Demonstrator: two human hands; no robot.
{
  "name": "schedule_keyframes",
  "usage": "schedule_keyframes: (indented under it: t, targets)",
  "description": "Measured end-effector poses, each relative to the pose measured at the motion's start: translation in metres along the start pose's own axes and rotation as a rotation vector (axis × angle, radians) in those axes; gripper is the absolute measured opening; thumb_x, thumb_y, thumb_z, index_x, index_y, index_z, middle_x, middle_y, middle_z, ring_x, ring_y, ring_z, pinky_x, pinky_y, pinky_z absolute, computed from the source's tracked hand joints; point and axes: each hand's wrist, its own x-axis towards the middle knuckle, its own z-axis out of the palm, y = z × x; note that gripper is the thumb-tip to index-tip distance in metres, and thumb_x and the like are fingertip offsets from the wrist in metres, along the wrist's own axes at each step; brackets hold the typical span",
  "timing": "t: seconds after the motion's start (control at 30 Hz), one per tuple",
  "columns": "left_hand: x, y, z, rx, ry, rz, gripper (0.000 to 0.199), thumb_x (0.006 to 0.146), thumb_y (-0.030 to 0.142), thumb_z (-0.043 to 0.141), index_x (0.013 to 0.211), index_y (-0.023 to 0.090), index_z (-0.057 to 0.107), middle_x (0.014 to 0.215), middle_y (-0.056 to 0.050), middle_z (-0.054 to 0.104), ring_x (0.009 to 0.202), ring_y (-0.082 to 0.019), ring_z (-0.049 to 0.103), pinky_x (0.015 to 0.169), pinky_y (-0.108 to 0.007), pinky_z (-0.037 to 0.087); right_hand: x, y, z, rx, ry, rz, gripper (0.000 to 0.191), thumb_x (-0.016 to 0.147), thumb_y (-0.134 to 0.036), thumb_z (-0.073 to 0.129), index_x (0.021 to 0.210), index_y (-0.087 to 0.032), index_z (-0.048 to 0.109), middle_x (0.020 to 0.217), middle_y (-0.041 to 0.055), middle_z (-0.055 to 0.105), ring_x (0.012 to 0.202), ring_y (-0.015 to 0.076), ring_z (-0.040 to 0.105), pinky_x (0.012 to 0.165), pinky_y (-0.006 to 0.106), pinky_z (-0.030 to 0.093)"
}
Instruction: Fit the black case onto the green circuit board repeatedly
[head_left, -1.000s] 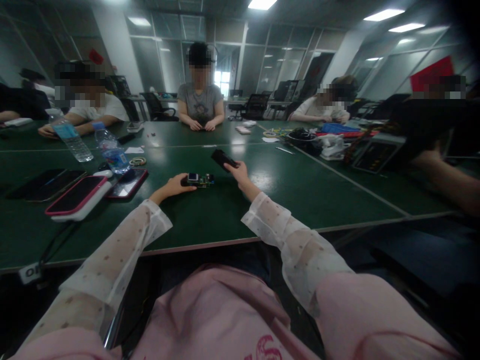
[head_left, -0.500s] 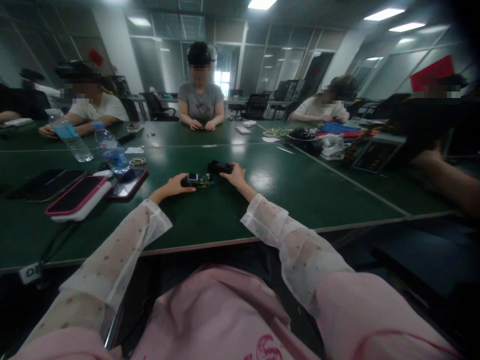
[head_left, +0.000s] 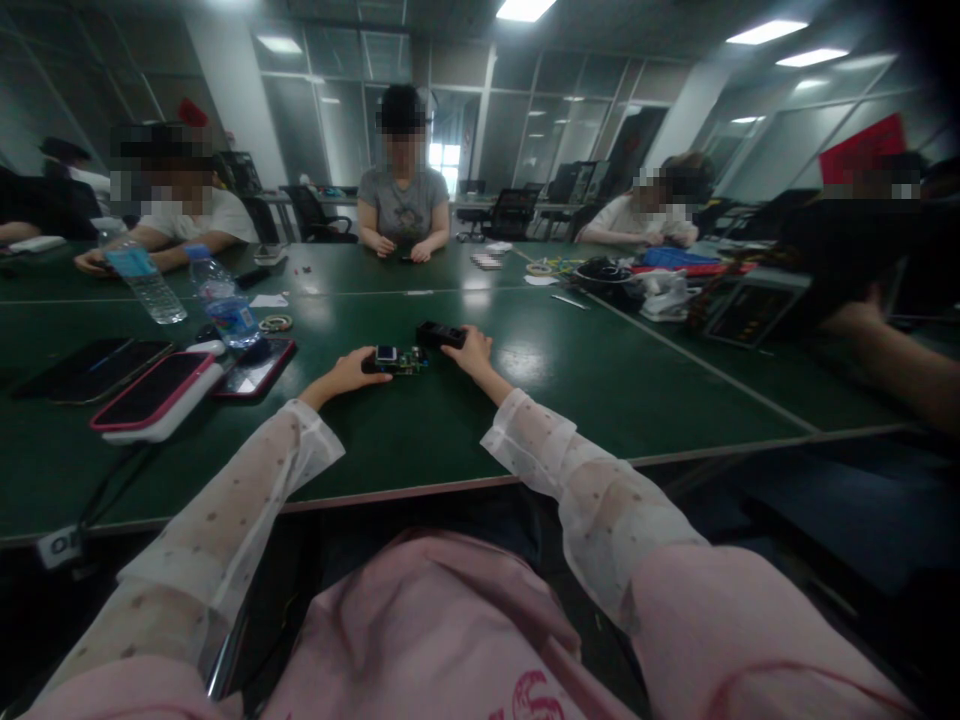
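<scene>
The right hand (head_left: 471, 352) had brought the small black rectangular casing (head_left: 440, 334) down from the air onto the green surface (head_left: 420, 420) and gripped it there, just beside the green circuit board with a small screen (head_left: 397, 359). The left hand (head_left: 349, 372) pinned that board's near end, near the surface's middle.

The right hand (head_left: 472, 352) has lowered the black casing (head_left: 440, 334) from mid-air, right of frame centre, onto the green table (head_left: 600, 380) just beside the circuit board (head_left: 397, 359).
</scene>
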Motion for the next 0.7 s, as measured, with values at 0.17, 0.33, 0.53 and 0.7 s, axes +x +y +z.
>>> schedule_keyframes:
  t: [0.17,0.33,0.53,0.7]
  targets:
    - [0.002,-0.003,0.004,0.121,0.008,0.015,0.068,0.076,0.068,0.060,0.125,0.020,0.055,0.128,-0.012,0.058,0.120,-0.034,0.050,0.100,-0.050,0.039,-0.002,-0.002,-0.001,-0.034,-0.016,0.008,0.056,0.071,-0.036,0.075,0.119,-0.016,0.053,0.118,0.0175,0.058,0.117,0.0362,0.046,0.099,0.051,0.036]
    - [-0.004,0.001,0.008,0.251,0.073,-0.003,0.076,0.079,0.075,0.049,0.132,0.020,0.050,0.138,-0.016,0.050,0.127,-0.039,0.042,0.103,-0.057,0.033,-0.003,-0.003,-0.003,0.000,0.044,0.019,0.058,0.068,-0.034,0.077,0.118,-0.017,0.053,0.119,0.0179,0.055,0.119,0.0374,0.043,0.100,0.054,0.034]
    - [-0.006,0.001,0.009,0.310,-0.017,0.024,0.077,0.087,0.074,0.033,0.143,0.022,0.040,0.153,-0.017,0.036,0.140,-0.037,0.031,0.110,-0.058,0.024,-0.003,-0.003,-0.003,-0.015,0.036,0.059,0.057,0.069,-0.035,0.078,0.117,-0.017,0.053,0.119,0.0192,0.054,0.120,0.0388,0.042,0.098,0.055,0.035]
    - [-0.004,-0.004,0.011,0.319,-0.043,0.032,0.076,0.089,0.072,0.029,0.148,0.024,0.034,0.156,-0.014,0.033,0.144,-0.035,0.026,0.112,-0.056,0.022,0.000,0.001,-0.002,0.024,0.038,0.015,0.052,0.067,-0.032,0.079,0.112,-0.021,0.055,0.112,0.0150,0.058,0.117,0.0370,0.044,0.097,0.055,0.037]
